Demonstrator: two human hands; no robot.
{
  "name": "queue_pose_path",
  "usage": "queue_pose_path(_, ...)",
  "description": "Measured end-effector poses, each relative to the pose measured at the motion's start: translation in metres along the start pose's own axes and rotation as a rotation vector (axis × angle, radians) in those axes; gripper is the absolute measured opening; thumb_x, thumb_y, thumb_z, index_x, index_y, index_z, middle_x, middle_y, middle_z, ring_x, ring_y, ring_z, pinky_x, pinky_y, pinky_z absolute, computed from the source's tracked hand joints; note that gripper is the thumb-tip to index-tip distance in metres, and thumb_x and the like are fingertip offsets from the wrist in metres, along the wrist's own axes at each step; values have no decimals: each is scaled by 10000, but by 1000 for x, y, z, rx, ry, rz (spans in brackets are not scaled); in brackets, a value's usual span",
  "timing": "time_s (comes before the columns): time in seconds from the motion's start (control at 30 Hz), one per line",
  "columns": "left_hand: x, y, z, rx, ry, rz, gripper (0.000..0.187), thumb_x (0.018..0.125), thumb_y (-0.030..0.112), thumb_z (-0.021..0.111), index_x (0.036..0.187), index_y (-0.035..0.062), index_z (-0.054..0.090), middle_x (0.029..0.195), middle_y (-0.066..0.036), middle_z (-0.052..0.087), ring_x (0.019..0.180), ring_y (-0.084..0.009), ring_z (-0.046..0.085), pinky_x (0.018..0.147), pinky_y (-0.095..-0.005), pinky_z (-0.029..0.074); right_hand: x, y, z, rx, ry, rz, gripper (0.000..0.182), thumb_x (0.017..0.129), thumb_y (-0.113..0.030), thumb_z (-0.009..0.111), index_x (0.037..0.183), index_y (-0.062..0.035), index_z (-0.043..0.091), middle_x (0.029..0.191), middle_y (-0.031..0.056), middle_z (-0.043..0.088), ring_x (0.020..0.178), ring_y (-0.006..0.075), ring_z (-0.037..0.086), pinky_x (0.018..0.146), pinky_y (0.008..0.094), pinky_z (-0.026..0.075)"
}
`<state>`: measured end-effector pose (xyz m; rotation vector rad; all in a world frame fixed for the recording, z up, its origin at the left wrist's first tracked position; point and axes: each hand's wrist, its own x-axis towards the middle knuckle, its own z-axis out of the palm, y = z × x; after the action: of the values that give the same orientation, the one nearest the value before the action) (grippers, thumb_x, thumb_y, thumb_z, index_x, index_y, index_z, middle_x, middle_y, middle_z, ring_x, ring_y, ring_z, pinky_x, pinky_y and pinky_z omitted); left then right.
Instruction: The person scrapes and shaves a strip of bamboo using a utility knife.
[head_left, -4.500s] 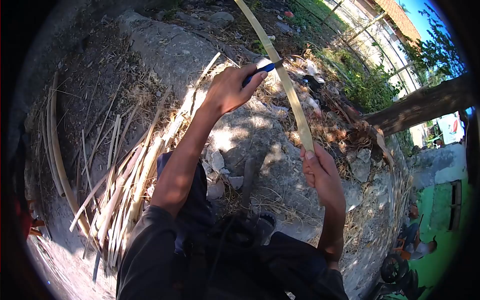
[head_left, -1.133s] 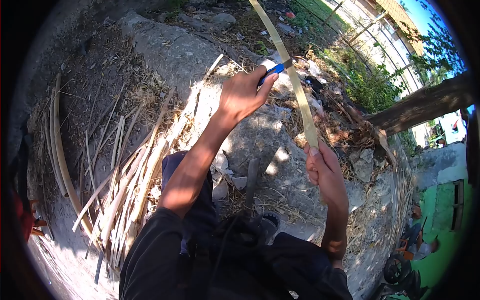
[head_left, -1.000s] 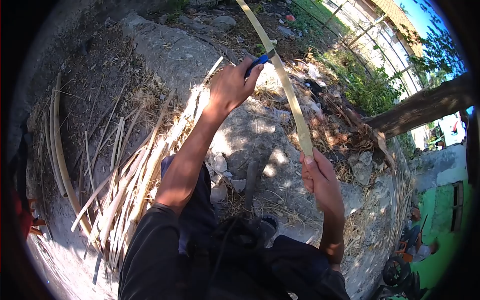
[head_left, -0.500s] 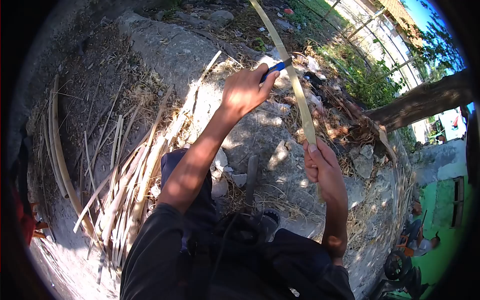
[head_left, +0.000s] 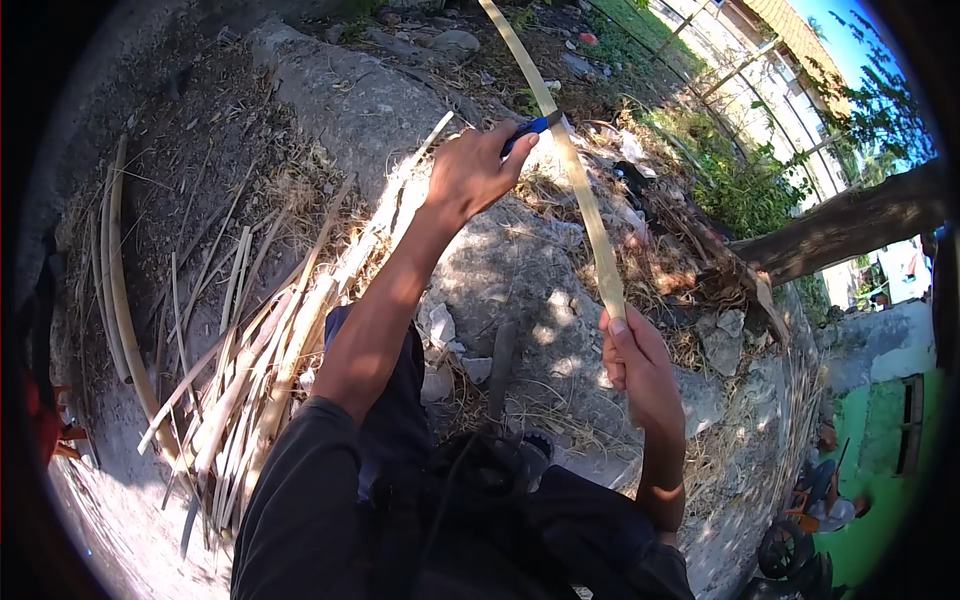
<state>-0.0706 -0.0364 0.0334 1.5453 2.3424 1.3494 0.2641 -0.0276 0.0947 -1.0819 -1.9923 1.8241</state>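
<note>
A long, pale, flat strip that looks like split bamboo or cane [head_left: 584,205] slants up and away in front of me. My right hand [head_left: 640,358] is closed around its near end, thumb lying along the top. My left hand [head_left: 472,172] grips a blue-handled knife [head_left: 530,131], fingers wrapped about the handle. The dark blade meets the strip's left edge and crosses it well above my right hand. The strip's far tip runs out of the top of the view.
Several pale poles and strips [head_left: 255,375] lie heaped at left. A large rock slab [head_left: 490,265] spreads below my hands, with dry fibres about it. A tree trunk [head_left: 850,225] leans in from the right. Near a green wall [head_left: 868,500], a person [head_left: 832,508] sits at lower right.
The knife and my left hand have shifted up and left, farther along the strip from my right hand. My right hand sits slightly lower, still holding the strip's end.
</note>
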Motion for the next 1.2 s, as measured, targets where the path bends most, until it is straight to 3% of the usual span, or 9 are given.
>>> queue_pose_path(0.07, -7, 10, 6, 2, -69, -59, 552, 1105, 603, 481, 1111, 120, 747, 679, -148, 674, 689, -387, 704, 690, -544, 517, 6, -1, 0, -21, 10, 2, 210, 1198, -238, 434, 1163, -78, 566, 745, -73, 393, 595, 13, 316, 505, 218, 270)
queue_pose_path(0.1, -18, 17, 16, -10, 122, 100, 493, 1106, 552, 522, 1034, 106, 720, 665, -158, 664, 673, -385, 700, 672, -539, 516, 9, -1, -1, 6, 15, -17, 204, 1196, -236, 439, 1162, -80, 566, 744, -73, 398, 589, 14, 315, 503, 217, 269)
queue_pose_path(0.13, -20, 21, 21, -12, 63, 87, 445, 1104, 516, 549, 1042, 106, 712, 645, -152, 657, 642, -388, 694, 647, -546, 513, 10, -1, -1, 31, 20, -40, 198, 1195, -234, 444, 1161, -81, 567, 742, -73, 402, 584, 14, 315, 500, 217, 268)
queue_pose_path(0.27, 7, -7, 11, 68, 129, -17, 468, 1111, 525, 525, 1191, 116, 739, 633, -153, 678, 613, -378, 706, 629, -535, 535, -10, -6, 3, -11, 35, 26, 199, 1193, -230, 445, 1164, -75, 566, 741, -77, 398, 578, 14, 313, 497, 217, 267)
queue_pose_path(0.43, -21, 21, 8, 12, -21, 44, 482, 1111, 519, 519, 1142, 89, 734, 636, -163, 667, 623, -394, 700, 641, -540, 536, 8, 1, 1, -2, 30, -32, 198, 1190, -215, 444, 1173, -63, 570, 744, -79, 397, 582, 8, 315, 498, 220, 259)
queue_pose_path(0.53, -11, 14, 10, -21, 125, 51, 496, 1109, 532, 504, 1044, 84, 706, 640, -158, 660, 620, -391, 694, 629, -545, 518, -4, -12, 3, 61, 17, 40, 195, 1186, -205, 443, 1169, -61, 572, 743, -78, 400, 580, 7, 320, 498, 221, 256)
queue_pose_path(0.67, 0, -8, -5, 22, 97, -81, 493, 1111, 526, 511, 1150, 100, 757, 626, -171, 669, 598, -373, 704, 609, -519, 526, -11, -4, 4, 10, -15, 44, 188, 1183, -193, 440, 1179, -55, 567, 746, -78, 398, 578, 6, 316, 496, 221, 249)
queue_pose_path(0.73, -20, 14, 2, -27, 110, 73, 457, 1103, 503, 547, 1106, 100, 762, 631, -175, 674, 596, -371, 709, 603, -513, 535, 1, -5, 3, 12, -7, 20, 177, 1182, -189, 448, 1176, -53, 561, 753, -78, 385, 581, 7, 302, 504, 221, 244)
queue_pose_path(1.2, -2, 2, 10, -59, 121, -35, 483, 1115, 494, 522, 1115, 75, 764, 626, -160, 657, 604, -379, 693, 624, -498, 521, -4, -8, 7, 29, 31, 48, 186, 1184, -188, 435, 1171, -57, 567, 758, -71, 414, 595, 15, 326, 516, 222, 278)
